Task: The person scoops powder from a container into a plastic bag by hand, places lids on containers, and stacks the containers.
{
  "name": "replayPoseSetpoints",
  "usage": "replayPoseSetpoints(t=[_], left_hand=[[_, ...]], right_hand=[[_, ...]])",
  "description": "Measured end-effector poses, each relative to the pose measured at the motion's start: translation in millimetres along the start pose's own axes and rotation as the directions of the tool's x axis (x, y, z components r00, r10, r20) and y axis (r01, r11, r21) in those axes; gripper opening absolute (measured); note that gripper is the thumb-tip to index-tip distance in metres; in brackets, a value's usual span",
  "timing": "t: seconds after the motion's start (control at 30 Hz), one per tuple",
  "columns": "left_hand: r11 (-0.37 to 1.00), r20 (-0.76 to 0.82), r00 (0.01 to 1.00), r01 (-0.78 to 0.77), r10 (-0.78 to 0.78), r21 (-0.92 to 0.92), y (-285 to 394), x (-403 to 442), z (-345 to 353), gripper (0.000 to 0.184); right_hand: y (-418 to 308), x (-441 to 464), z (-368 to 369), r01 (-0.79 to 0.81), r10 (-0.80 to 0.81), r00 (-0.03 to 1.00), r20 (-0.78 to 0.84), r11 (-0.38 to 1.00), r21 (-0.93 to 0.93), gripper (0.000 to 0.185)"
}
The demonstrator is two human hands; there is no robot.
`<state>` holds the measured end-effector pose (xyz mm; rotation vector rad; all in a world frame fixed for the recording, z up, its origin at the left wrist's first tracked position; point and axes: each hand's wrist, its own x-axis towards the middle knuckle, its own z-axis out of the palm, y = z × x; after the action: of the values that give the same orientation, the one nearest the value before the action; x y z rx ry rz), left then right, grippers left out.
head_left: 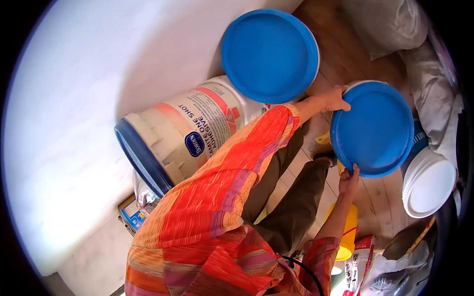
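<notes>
A round blue bucket lid is between my hands, with a sliver of white rim behind its upper edge. My left hand grips its upper left edge, thumb on top and fingers behind. At the lower edge, my right hand is closed on the rim, fingertips just over it. What lies under the lid is mostly hidden. Above left stands another bucket with a blue lid. Nearby is a large white adhesive bucket with a dark blue end, close to the wall.
A white wall rises on the left. Grey-white sacks lie at the upper right, above a white tub. A yellow container, a red-and-white bag and clear plastic are on the tiled floor near my right arm.
</notes>
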<state>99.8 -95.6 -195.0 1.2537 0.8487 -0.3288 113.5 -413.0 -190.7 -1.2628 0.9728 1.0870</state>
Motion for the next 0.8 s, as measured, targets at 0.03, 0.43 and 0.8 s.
replayPoseSetpoints(t=[0.03,0.43,0.8], left_hand=[[1.0,-0.003,1.0,-0.011,0.011,-0.01,-10,1,1,0.065],[0.798,-0.26,0.857,-0.247,0.445,0.55,25,-42,52,0.058],[0.918,0.039,0.982,0.185,-0.183,-0.35,-31,-30,17,0.079]], right_hand=[[0,-2,4,0.0,0.0,1.0,0.005,1.0,-0.006,0.022],[-2,-39,26,-0.107,0.089,0.985,-0.146,0.987,-0.122,0.019],[0,-29,23,-0.073,0.068,0.995,-0.072,0.995,-0.072,0.02]])
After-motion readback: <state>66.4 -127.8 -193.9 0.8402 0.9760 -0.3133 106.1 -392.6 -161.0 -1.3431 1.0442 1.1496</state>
